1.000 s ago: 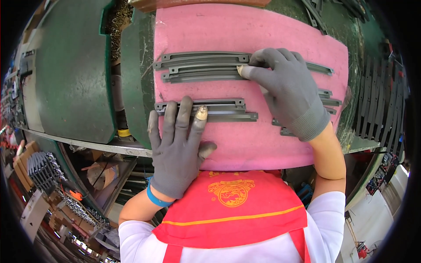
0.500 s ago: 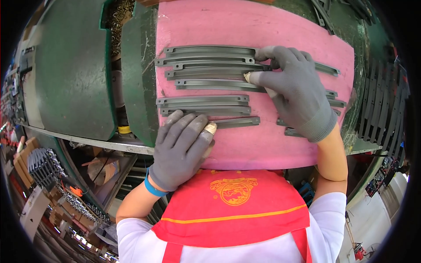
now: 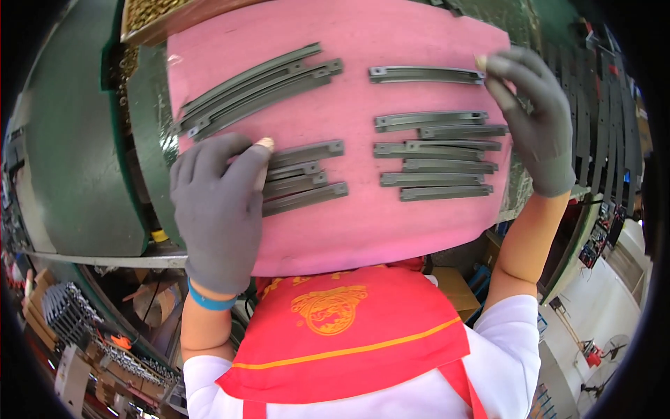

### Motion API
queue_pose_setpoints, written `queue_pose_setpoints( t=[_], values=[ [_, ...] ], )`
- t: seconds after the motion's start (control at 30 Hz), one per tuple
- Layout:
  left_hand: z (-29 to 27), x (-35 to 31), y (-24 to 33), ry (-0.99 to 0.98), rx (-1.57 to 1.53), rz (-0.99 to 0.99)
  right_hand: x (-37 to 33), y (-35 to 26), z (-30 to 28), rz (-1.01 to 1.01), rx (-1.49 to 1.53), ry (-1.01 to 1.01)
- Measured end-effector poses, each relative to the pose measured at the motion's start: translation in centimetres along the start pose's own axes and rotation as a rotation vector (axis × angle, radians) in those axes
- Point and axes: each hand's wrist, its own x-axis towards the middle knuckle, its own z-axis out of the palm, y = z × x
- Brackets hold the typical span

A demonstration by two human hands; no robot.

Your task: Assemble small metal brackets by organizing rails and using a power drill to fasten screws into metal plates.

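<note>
My left hand (image 3: 220, 202), in a grey glove, has its fingers curled over the left ends of several lower-left dark grey slotted metal strips (image 3: 307, 171). Whatever lies beneath the fingers is hidden. Up at the right, my right hand (image 3: 536, 115), also gloved, has its fingers apart close to the right end of a single strip (image 3: 426, 75). No strip is seen in its grasp. Below that one, more strips (image 3: 440, 149) lie in a staggered stack of rows. A slanted group of long strips (image 3: 258, 87) rests at the upper left.
A pink mat (image 3: 363, 230) covers the green bench. A wooden box of small brass-coloured parts (image 3: 150, 10) stands at the top left, beside a green board (image 3: 77, 146). Many dark strips (image 3: 600, 119) lie to the right. Shelves with parts (image 3: 105, 328) are at the lower left.
My right hand has moved right, away from the upper-left strips, and a single strip now lies at the upper right. The left hand has shifted left, and the view has turned.
</note>
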Motion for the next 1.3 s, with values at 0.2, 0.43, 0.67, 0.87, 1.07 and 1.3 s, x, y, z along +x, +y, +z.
queue_pose_setpoints(
  t=[0.2,0.43,0.67,0.87,1.07,1.3],
  values=[
    [2.2,0.5,6.1,-0.043,0.006,0.226,-7.5,2.3,0.0,0.185,0.013,-0.035],
    [5.0,0.9,10.2,-0.030,0.159,0.182,-7.4,4.0,1.5,-0.014,0.000,-0.017],
    [5.3,0.1,9.5,-0.048,0.092,0.243,-8.3,5.4,0.1,-0.013,0.061,-0.133],
    [5.5,0.1,10.3,-0.075,0.061,0.267,-8.2,5.3,2.2,-0.062,-0.023,0.043],
    [6.7,2.0,11.2,-0.143,-0.062,0.223,-4.1,6.1,3.1,-0.064,-0.173,0.163],
    [5.2,0.2,11.4,-0.091,0.052,0.294,-7.1,5.3,2.0,0.031,0.227,0.299]
  ],
)
